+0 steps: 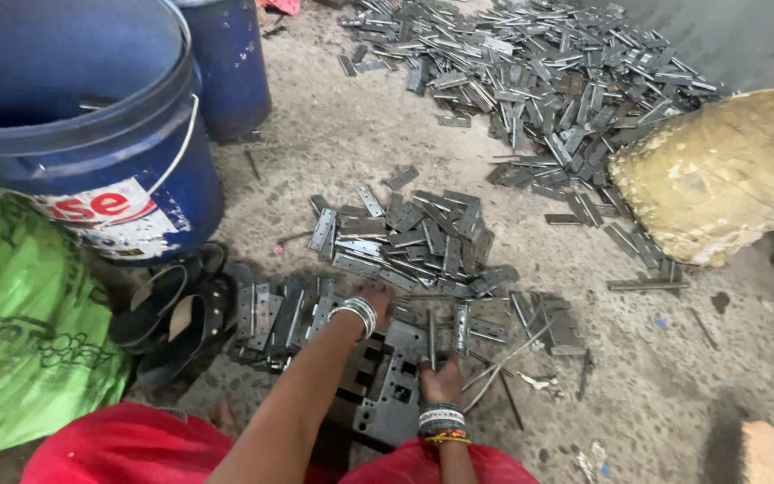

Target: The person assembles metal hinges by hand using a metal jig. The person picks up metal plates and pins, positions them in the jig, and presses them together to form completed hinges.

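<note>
1. Gripping check: my right hand (441, 381) is closed around a thin metal rod (431, 339), held upright over the dark steel jig plate (391, 394).
2. My left hand (376, 300) reaches onto flat hinge plates (405, 237) at 12 o'clock of the jig; whether its fingers are closed, I cannot tell.
3. Blue bucket (127, 170) sits at 10 o'clock, black sandals (176, 314) beside it.
4. Larger hinge heap (548, 81) lies at 1 o'clock.

Soft, even daylight with faint shadows, dull glints on scattered metal, slight wide-angle bending at the edges
</note>
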